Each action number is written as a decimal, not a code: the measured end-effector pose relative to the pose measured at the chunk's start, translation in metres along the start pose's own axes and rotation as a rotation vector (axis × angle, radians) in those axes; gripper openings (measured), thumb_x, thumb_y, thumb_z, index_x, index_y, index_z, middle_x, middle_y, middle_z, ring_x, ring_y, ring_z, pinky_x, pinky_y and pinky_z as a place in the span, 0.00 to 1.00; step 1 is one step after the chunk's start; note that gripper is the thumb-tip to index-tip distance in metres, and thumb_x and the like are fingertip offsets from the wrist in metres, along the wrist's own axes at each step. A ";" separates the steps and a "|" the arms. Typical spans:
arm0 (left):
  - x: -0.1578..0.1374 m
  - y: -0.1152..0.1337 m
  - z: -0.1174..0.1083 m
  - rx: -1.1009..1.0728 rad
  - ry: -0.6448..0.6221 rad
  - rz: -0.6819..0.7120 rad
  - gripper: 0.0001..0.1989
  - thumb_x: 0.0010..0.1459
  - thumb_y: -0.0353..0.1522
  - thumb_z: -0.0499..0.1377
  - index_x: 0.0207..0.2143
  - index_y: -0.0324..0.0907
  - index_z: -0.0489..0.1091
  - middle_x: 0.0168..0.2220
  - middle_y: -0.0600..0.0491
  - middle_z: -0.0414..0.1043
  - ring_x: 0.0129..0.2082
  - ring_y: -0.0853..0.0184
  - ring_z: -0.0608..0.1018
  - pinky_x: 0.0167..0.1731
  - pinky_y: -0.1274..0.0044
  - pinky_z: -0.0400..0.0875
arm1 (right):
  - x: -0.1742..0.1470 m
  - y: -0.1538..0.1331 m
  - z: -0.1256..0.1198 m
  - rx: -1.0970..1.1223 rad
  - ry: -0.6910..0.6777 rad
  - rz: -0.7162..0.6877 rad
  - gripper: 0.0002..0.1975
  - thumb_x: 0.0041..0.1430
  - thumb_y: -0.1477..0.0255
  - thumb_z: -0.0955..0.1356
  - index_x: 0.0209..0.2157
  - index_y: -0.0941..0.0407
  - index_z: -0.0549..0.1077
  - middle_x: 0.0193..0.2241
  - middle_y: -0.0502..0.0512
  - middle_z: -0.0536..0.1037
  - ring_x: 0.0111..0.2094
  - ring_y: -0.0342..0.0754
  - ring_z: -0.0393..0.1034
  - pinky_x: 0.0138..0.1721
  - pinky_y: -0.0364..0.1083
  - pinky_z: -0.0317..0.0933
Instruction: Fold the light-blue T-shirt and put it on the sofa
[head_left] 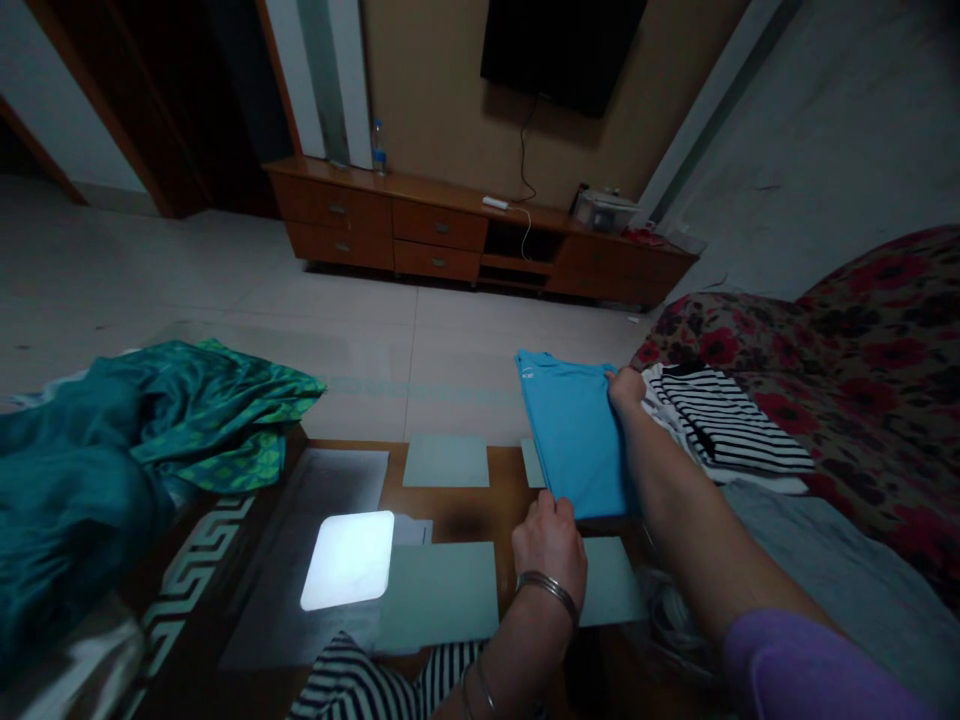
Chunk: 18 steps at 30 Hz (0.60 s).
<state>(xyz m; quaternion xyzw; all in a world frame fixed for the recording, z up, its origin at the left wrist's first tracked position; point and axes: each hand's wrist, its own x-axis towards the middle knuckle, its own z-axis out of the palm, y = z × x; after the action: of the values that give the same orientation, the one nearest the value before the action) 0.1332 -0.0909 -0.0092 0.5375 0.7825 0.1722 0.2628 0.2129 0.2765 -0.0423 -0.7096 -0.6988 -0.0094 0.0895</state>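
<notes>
A folded bright blue T-shirt (pixel 574 430) hangs in front of me at the right end of the glass-topped table, a small white print near its upper left corner. My left hand (pixel 553 548), with metal bangles on the wrist, is closed on the shirt's lower left edge. Farther out, my right hand (pixel 627 388) pinches the upper right edge, its arm stretched along the shirt's right side. Just right of that hand, a black-and-white striped garment (pixel 731 420) lies folded on white cloth on the sofa.
Crumpled green clothing (pixel 225 410) is heaped at the table's left end. The table (pixel 457 510) shows pale panels and a bright reflection. A flowered sofa (pixel 862 350) stands at right, with grey cloth (pixel 817 550) on it. Beyond the floor is a wooden TV cabinet (pixel 442 230).
</notes>
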 end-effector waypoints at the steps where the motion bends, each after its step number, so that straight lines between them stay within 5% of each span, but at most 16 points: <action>1: 0.000 0.001 0.000 0.002 0.002 0.003 0.13 0.59 0.26 0.49 0.43 0.42 0.69 0.45 0.48 0.67 0.45 0.62 0.73 0.39 0.73 0.70 | 0.001 0.002 -0.002 -0.005 -0.010 -0.013 0.22 0.65 0.65 0.61 0.49 0.69 0.72 0.47 0.74 0.73 0.48 0.59 0.69 0.44 0.50 0.62; 5: -0.003 0.001 0.002 0.001 0.090 0.024 0.12 0.59 0.28 0.50 0.43 0.42 0.69 0.46 0.47 0.66 0.46 0.61 0.71 0.40 0.73 0.70 | 0.000 0.014 -0.026 -0.029 -0.051 -0.102 0.24 0.67 0.64 0.57 0.47 0.67 0.74 0.45 0.71 0.75 0.46 0.53 0.70 0.44 0.45 0.60; 8: -0.005 -0.002 0.003 0.018 0.245 0.199 0.17 0.60 0.28 0.50 0.51 0.42 0.66 0.56 0.46 0.60 0.56 0.59 0.64 0.53 0.68 0.63 | -0.022 0.033 -0.056 -0.056 -0.034 -0.200 0.20 0.66 0.69 0.57 0.50 0.64 0.73 0.46 0.68 0.75 0.48 0.51 0.69 0.45 0.43 0.58; 12: -0.007 -0.010 0.008 0.076 0.215 0.395 0.17 0.60 0.27 0.52 0.51 0.43 0.67 0.59 0.47 0.59 0.60 0.61 0.59 0.60 0.66 0.50 | -0.093 0.078 -0.090 -0.118 -0.026 -0.395 0.14 0.62 0.73 0.61 0.44 0.59 0.76 0.45 0.63 0.75 0.48 0.51 0.67 0.47 0.43 0.55; 15: -0.007 -0.013 0.009 0.117 0.161 0.359 0.14 0.57 0.25 0.53 0.45 0.42 0.69 0.53 0.49 0.66 0.56 0.65 0.64 0.59 0.68 0.50 | -0.155 0.115 -0.102 -0.276 -0.098 -0.610 0.14 0.60 0.78 0.61 0.40 0.58 0.77 0.41 0.63 0.76 0.47 0.53 0.67 0.47 0.46 0.55; 18: -0.013 -0.004 -0.001 0.132 0.133 0.279 0.14 0.56 0.22 0.52 0.43 0.42 0.69 0.50 0.50 0.68 0.54 0.66 0.66 0.57 0.69 0.52 | -0.203 0.142 -0.113 -0.338 -0.158 -0.681 0.15 0.59 0.81 0.60 0.38 0.58 0.77 0.40 0.63 0.76 0.48 0.55 0.66 0.48 0.48 0.55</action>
<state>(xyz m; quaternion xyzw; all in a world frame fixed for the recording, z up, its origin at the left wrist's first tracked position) 0.1336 -0.1049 -0.0079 0.6443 0.7257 0.1904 0.1480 0.3624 0.0584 0.0248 -0.4402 -0.8878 -0.0990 -0.0909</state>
